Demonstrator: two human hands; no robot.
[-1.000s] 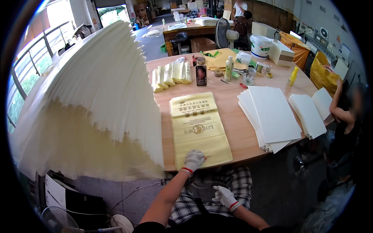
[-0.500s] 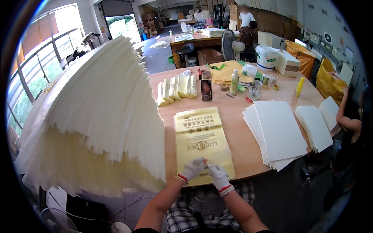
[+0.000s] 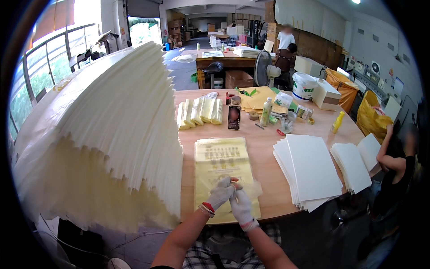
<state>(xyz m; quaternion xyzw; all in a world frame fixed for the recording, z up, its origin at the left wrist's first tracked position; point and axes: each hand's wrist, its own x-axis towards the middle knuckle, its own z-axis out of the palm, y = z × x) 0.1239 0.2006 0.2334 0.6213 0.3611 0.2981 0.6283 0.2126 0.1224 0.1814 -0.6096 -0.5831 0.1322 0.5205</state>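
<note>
A flat stack of printed yellow plastic bags (image 3: 224, 157) lies in front of me at the table's near edge. Above its lower half, my left hand (image 3: 221, 193) and my right hand (image 3: 241, 204) meet, fingertips pinched together. Both wear white gloves with bare fingertips showing. Thin translucent film of the top bag spreads out on either side of the fingers, raised off the stack. The exact grip of each finger is hidden between the hands.
A tall leaning pile of cream sheets (image 3: 107, 134) fills the left. White boards (image 3: 313, 166) lie to the right, near a seated person (image 3: 396, 166). Folded yellow bundles (image 3: 200, 112), a phone (image 3: 234, 117), a bottle (image 3: 266, 112) and a bucket (image 3: 304, 87) stand farther back.
My hands have moved together, and the film of the top bag now rises around them, covering part of its print. The whole view has shifted slightly with my head.
</note>
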